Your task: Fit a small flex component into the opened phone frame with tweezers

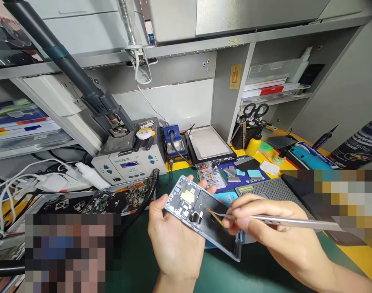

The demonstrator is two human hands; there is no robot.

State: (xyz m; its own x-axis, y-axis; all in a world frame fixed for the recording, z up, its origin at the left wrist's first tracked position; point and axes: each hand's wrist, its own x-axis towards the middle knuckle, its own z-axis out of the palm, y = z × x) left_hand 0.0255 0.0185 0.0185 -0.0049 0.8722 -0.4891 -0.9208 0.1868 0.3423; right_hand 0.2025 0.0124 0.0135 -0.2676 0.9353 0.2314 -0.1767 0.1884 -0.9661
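Observation:
My left hand (pixel 176 240) holds an opened smartphone (pixel 204 213) tilted over the green mat, its fingers wrapped round the underside and edges. A circuit board with a yellow patch (pixel 188 197) shows at the phone's upper end, and a dark bay fills the rest. Metal tweezers (pixel 283 221) are pinched in my right hand (pixel 274 219), their tips over the dark bay. At the tips is a thin orange-yellow strip (pixel 215 217), which looks like a flex cable; whether it is gripped or only touched I cannot tell.
Behind stand a grey rework station (pixel 129 162), a soldering iron holder (pixel 173 142) and a flat heating plate (pixel 208 144). Loose circuit boards (pixel 119 197) lie in a tray at left. A yellow bottle (pixel 253 144), scissors (pixel 255 112) and a perforated grey mat (pixel 271 193) are at right.

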